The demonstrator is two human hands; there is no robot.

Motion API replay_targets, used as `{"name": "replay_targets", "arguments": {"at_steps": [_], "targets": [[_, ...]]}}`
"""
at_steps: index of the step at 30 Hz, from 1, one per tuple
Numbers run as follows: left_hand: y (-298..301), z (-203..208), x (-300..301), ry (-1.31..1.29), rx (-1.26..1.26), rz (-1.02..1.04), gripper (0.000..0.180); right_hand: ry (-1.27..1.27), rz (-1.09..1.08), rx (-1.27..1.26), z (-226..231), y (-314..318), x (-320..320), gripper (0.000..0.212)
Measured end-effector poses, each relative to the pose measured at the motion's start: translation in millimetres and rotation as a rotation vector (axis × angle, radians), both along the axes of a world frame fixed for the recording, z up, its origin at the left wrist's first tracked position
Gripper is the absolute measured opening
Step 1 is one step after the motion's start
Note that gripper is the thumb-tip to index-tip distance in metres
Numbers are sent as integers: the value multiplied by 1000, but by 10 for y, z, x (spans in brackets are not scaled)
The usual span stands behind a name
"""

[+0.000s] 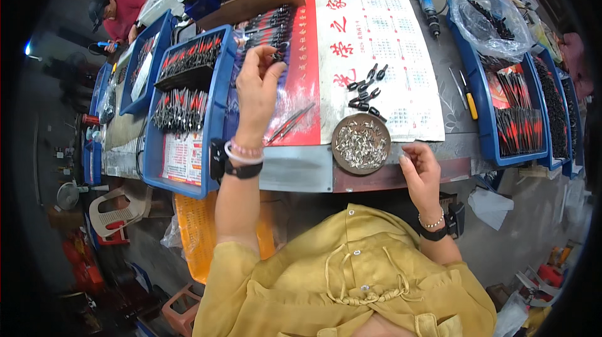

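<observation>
- Pieces of silvery metal, small, slim and shiny, lie heaped at all angles in a round brown dish near the front edge of our counter.
- Black parts lie scattered just beyond the dish, on a white printed sheet; they look glossy, stubby and thick-bodied, some narrowing to a thin end.
- Our left hand is raised to the left of the dish and beyond it, thumb and forefinger pinched together on a small dark piece; we can't make out its shape, as the fingers cover much of it.
- Our right hand is just right of the dish, fingers loosely curled with the thumb near them; we cannot tell whether it has hold of anything.
- Silver tweezers lie left of the dish, well apart from it.
</observation>
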State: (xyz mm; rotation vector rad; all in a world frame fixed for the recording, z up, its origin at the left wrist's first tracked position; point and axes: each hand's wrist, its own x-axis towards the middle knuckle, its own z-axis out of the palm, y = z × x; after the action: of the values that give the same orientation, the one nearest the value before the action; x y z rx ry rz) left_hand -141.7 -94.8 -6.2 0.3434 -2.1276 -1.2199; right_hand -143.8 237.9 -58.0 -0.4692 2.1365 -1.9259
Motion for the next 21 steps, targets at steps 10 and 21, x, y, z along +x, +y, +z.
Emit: {"name": "replay_targets", "arguments": {"at_steps": [10, 21], "targets": [[-1231, -571, -978, -170, -576, 70, 20, 396, -136, 216, -221, 264, -35, 10], [-1546, -781, -1274, -263, -719, -24, 24, 475, -141, 202, -233, 189, -90, 12]]}}
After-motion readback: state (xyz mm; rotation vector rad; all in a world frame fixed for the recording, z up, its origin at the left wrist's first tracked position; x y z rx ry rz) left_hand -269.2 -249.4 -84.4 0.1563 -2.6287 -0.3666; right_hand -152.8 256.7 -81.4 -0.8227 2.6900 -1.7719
